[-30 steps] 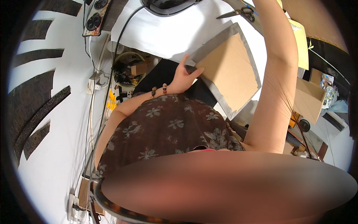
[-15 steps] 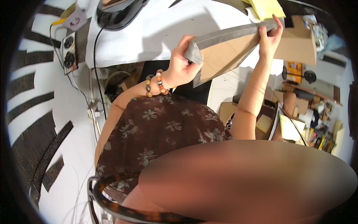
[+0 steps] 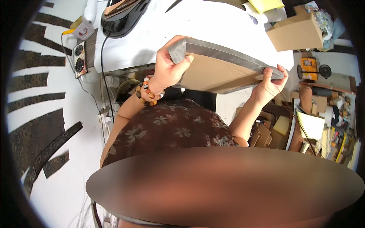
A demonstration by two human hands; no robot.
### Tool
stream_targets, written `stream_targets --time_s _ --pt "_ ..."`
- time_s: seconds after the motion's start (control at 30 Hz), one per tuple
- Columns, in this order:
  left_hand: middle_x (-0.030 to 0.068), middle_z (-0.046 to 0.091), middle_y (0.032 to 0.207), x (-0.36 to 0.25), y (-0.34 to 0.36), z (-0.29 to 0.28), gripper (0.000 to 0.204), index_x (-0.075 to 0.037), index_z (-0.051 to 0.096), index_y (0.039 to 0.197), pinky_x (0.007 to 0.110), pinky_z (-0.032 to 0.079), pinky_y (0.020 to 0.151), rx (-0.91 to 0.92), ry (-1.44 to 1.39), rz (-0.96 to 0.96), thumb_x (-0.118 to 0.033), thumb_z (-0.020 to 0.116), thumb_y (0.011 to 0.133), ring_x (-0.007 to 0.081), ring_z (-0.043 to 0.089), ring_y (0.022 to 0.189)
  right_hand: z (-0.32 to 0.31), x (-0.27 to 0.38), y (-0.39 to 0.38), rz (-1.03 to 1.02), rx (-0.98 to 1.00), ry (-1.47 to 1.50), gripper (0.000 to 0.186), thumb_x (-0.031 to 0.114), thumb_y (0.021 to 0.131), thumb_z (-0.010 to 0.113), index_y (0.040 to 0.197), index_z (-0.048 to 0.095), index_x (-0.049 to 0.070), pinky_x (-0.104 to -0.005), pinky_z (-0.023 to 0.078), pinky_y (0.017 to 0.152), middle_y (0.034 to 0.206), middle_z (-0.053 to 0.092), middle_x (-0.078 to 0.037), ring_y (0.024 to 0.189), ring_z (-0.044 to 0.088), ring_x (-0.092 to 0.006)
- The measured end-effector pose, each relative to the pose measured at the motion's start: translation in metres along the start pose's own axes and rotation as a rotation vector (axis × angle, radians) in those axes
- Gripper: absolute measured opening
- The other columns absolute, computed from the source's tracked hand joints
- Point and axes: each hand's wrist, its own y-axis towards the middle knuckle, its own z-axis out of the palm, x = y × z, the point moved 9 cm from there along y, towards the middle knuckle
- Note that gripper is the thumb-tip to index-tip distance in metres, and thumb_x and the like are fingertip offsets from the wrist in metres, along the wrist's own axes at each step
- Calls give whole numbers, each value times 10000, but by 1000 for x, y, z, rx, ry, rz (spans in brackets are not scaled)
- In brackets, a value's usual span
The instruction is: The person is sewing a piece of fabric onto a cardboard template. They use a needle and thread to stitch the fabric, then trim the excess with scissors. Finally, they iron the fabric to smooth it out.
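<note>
Table [image 3: 213,22]: our landmark, white-topped, stretching across the top of the view.
Board [image 3: 218,70]: a flat brown panel with a grey edge; we hold it tilted in the air, just in front of the table's near edge.
Cardboard box [image 3: 296,32]: on the table's right end, beyond the board.
Black machine [image 3: 121,17]: on the table's left end.
Left hand [image 3: 167,68]: our fingers wrap the board's left corner, thumb over the grey edge.
Right hand [image 3: 268,85]: our fingers clamp the board's right corner.
Bead bracelet [image 3: 146,95]: on our left wrist, below the table edge.
</note>
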Motion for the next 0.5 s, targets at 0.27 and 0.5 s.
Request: stream_targets --time_s 0.27,0.5 --pt "18 696 1002 91 18 -85 165 23 619 1112 282 499 839 -319 -132 -121 7 642 950 95 619 908 114 -122 18 255 274 -451 724 472 756 910 1197 571 9 -394 466 1007 1161 651 -214 1105 597 -290" --pt "64 677 1126 160 24 -138 300 24 587 1219 296 485 909 -370 26 -363 10 642 924 130 612 1006 267 -145 75 -562 576 -606 391 322 976 652 1237 631 31 -457 538 888 1125 721 -214 1042 693 -364"
